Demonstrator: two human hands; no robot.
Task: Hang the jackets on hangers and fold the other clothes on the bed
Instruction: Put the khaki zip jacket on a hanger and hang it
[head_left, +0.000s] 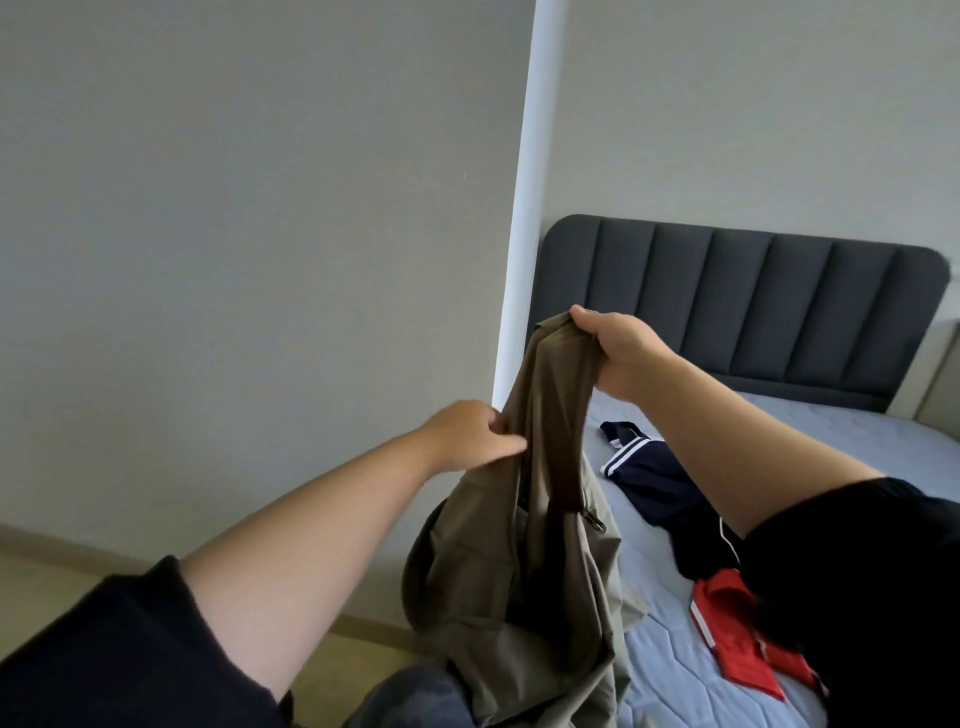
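Note:
An olive-brown garment (524, 561) hangs in the air over the left edge of the bed (670, 660). My right hand (621, 353) grips its bunched top end, raised high. Lower and to the left, my left hand (475, 434) pinches a fold of the same cloth. A zipper pull shows on the hanging fabric. On the mattress lie a navy garment with white stripes (654, 475), a black one (711, 551) and a red one (737, 634), all unfolded. No hanger is in view.
A dark grey padded headboard (753, 301) stands at the far end of the bed. A grey wall panel with a white edge (522, 218) rises just left of the bed. Beige floor (47, 577) lies below it on the left.

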